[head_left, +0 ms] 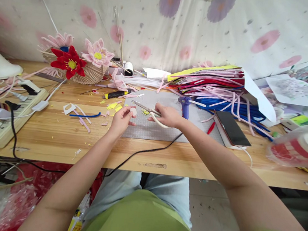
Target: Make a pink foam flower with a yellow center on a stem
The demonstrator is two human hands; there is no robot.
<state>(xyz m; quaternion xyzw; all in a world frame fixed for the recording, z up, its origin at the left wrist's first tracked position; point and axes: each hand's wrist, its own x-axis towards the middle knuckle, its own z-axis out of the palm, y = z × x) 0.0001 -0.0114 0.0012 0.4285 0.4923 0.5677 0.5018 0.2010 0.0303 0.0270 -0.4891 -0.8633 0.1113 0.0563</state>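
Between the fingers of my left hand (123,118) is a small round white disc (133,111), pinched at its edge. My right hand (167,116) grips a pair of scissors (147,108) with pale handles, its blades pointing left above the disc. Whether the blades are parted is hard to tell. Both hands are over a grey cutting mat (152,133). Yellow scraps (112,106) lie to the left of the mat's middle, near my left hand. A purple glue gun (184,107) rests on the mat beyond my right wrist.
Fuzzy flowers (71,64) stand at the back left, a power strip (5,121) at the left. Bundled pipe cleaners (215,87) fill the back right. A phone (233,128) and plastic tub (300,147) sit at the right. A black cable (144,150) crosses the front.
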